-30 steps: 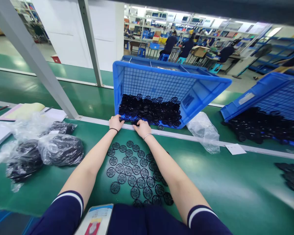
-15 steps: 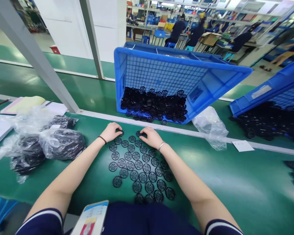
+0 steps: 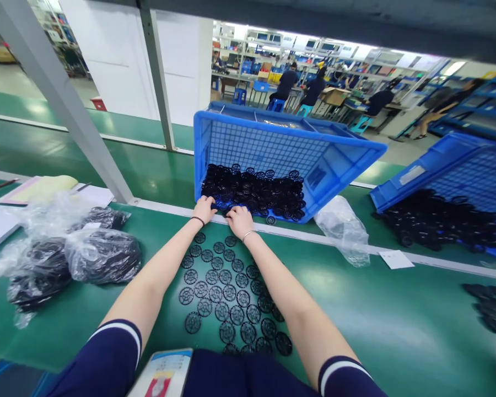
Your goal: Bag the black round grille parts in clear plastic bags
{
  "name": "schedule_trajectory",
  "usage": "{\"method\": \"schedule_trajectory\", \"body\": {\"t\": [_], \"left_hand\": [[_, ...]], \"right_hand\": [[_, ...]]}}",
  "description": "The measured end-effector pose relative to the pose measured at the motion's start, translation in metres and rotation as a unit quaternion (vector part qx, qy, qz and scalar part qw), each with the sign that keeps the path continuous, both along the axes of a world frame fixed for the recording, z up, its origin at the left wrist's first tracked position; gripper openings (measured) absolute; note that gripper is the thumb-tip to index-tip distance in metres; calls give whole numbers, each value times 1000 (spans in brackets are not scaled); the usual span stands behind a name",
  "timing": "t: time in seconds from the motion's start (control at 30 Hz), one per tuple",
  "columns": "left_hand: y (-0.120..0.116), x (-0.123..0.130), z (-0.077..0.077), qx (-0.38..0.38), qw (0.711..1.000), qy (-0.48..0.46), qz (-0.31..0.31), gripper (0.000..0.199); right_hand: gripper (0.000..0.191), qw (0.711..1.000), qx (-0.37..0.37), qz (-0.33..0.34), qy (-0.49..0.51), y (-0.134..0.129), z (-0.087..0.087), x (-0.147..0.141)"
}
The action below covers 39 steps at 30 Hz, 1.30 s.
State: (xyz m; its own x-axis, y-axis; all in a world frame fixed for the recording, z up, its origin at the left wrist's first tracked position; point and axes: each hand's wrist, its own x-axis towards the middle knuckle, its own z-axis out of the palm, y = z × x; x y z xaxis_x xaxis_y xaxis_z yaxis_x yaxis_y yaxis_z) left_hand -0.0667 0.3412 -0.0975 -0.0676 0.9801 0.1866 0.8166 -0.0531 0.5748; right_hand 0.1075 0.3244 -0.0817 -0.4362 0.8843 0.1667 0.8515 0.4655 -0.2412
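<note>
Both my hands are at the front lip of a tilted blue crate [image 3: 347, 160], which holds a heap of black round parts [image 3: 256, 190]. My left hand [image 3: 204, 210] has its fingers closed on a black part at the crate's left front corner. Just right of it, my right hand [image 3: 240, 220] pinches at the heap's lower edge; what its fingertips hold is too small to make out. Between my forearms, several black spoked discs [image 3: 229, 292] lie flat in loose rows on the green table [image 3: 355, 309].
Bagged black parts [image 3: 103, 256], papers and a notebook [image 3: 58, 184] lie at left beside a slanted metal post [image 3: 74, 110]. Right of the crate are a clear plastic bag [image 3: 343, 229], a white card [image 3: 397, 259] and a second blue crate [image 3: 430, 165]. People sit in the background.
Both hands have moved forward from the rows of discs to the crate's front lip. Two discs that were under the fingers now lie on the table. The view has shifted slightly.
</note>
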Motion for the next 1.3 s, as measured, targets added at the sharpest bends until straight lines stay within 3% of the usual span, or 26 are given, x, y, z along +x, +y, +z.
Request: {"method": "schedule_trajectory", "body": {"t": [0.17, 0.3, 0.47, 0.63, 0.73, 0.87, 1.0, 1.13, 1.3], "left_hand": [[-6, -9, -7, -31, 999, -25, -29, 25], [-28, -16, -11, -60, 993, -38, -98, 17], [-65, -14, -13, -20, 986, -25, -165, 5], [-88, -4, -16, 4, 983, -16, -183, 7], [-77, 3, -15, 11, 989, -13, -148, 6], [-41, 10, -8, 25, 999, -19, -26, 18], [-14, 18, -7, 18, 997, -43, 53, 23], [-5, 23, -12, 9, 995, -82, 55, 16], [-9, 13, -14, -6, 992, -125, 6, 23]], "right_hand": [[25, 1000, -15, -15, 17, -10, -3, 19], [27, 998, -46, -2, 32, -26, -7, 49], [20, 997, -61, 22, 35, -47, -15, 76], [13, 997, -64, 40, 31, -50, -15, 74], [19, 998, -46, 16, 28, -35, -12, 60], [33, 999, -15, -29, 19, -9, -8, 41], [25, 999, -7, -43, 18, 4, -7, 35], [25, 997, -5, -66, 42, 3, -7, 43], [33, 993, -32, -81, 78, -12, -7, 74]]}}
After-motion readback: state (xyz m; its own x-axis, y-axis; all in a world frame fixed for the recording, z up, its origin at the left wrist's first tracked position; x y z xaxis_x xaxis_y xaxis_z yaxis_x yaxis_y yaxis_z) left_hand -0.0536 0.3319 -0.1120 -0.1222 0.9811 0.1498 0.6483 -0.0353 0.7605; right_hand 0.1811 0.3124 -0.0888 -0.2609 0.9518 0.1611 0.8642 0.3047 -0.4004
